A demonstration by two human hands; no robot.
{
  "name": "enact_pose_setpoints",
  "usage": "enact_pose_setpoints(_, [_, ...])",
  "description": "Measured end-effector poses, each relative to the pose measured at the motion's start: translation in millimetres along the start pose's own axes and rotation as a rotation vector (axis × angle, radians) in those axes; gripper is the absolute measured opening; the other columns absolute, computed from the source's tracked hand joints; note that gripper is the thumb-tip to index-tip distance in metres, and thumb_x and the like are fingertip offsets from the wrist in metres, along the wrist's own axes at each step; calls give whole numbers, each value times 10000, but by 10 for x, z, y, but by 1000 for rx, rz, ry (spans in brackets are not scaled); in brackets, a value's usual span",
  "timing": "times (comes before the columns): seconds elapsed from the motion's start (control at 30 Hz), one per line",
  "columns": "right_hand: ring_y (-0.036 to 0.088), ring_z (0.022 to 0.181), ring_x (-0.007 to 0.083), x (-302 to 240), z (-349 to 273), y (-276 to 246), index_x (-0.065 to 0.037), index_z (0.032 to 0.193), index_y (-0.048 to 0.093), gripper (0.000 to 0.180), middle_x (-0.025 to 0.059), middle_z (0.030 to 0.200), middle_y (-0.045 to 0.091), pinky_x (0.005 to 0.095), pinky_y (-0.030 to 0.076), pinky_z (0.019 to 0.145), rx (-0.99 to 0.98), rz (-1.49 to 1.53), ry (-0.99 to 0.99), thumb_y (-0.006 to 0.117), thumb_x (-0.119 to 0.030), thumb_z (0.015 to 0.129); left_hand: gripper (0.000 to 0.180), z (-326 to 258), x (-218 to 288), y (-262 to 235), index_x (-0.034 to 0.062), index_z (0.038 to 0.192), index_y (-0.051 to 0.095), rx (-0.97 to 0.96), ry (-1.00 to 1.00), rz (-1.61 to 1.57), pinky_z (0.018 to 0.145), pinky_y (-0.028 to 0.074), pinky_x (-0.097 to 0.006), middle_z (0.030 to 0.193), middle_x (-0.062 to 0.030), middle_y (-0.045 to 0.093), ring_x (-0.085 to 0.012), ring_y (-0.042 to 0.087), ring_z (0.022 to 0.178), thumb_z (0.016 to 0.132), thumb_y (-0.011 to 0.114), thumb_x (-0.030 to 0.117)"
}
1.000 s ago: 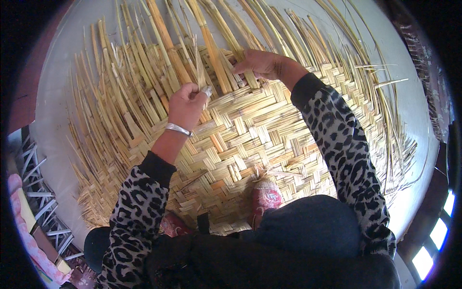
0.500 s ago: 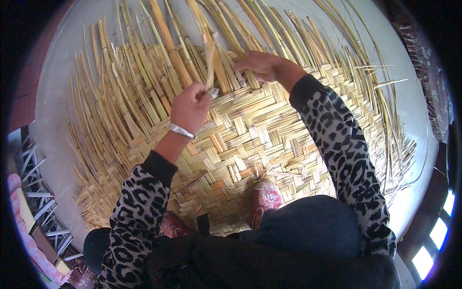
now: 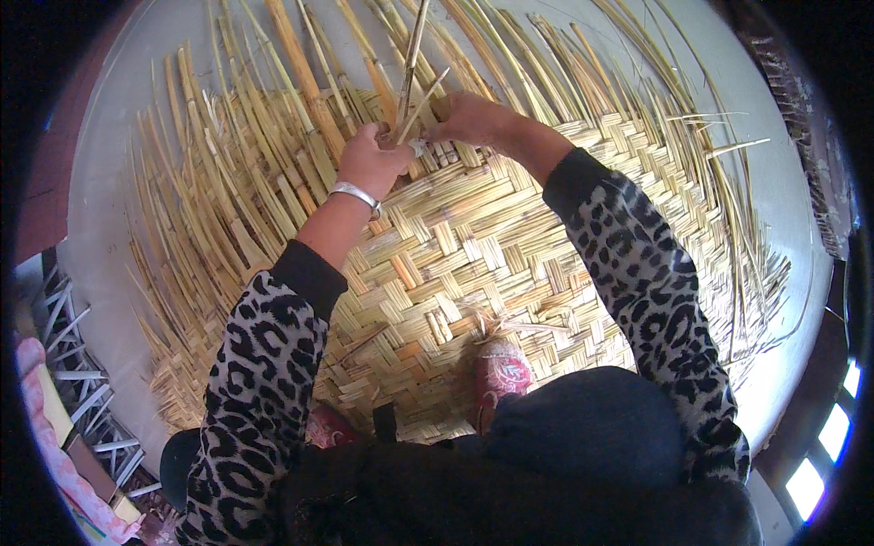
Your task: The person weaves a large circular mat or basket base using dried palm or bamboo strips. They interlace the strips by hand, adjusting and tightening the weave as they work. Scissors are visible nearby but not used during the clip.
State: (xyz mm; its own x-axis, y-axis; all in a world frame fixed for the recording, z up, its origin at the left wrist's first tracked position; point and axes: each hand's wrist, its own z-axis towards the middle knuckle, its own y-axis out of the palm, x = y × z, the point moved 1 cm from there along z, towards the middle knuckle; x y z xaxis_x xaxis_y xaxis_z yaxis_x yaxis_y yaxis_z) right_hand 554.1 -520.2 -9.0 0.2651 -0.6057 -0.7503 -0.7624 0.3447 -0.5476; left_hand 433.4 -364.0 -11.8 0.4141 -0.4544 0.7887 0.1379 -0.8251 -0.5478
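Left hand (image 3: 371, 162): closed on lifted reed strips (image 3: 410, 68), silver bangle (image 3: 355, 194) at wrist
Right hand (image 3: 472, 118): pinching the same strips at the weave's far edge
Woven reed mat (image 3: 473, 264): flat on pale floor (image 3: 118, 136)
Pink shoe (image 3: 501, 373): resting on mat

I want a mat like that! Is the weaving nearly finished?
Not yet. The woven mat near the pink shoe looks done. The left hand lifts a reed strip, with the right hand at the weave's edge. Many loose reeds beyond remain unwoven.
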Motion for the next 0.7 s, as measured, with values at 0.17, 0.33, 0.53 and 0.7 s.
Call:
enact_pose_setpoints(0.17, [670,847,327,-35,-190,13,6,1027,671,455,200,901,686,397,528,767,189,-69,-48,715,-328,721,306,23,-72,5,-50,938,618,-88,-134,-214,606,500,-306,786,-111,671,-182,661,651,784,693,204])
enact_pose_setpoints(0.33, [671,856,322,-147,-213,-28,7,1040,665,454,208,904,684,391,527,784,137,-181,91,702,-314,722,195,-78,-75,19,-28,953,606,74,-227,-451,535,494,-280,802,-108,675,-187,670,618,866,609,146])
enact_pose_setpoints(0.53, [668,863,334,-108,-205,-42,5,1055,664,498,225,894,676,394,528,761,151,-93,72,725,-342,703,166,-139,-23,-25,-11,1007,573,104,-320,-632,522,505,-284,825,-114,676,-197,688,660,932,541,133])
enact_pose_setpoints(0.7, [658,824,242,-76,-246,-7,15,1041,663,456,169,866,685,367,519,734,138,102,98,743,-298,720,209,-136,144,99,-11,1108,544,-28,-190,-491,581,530,-287,881,-111,672,-196,694,724,946,484,108])
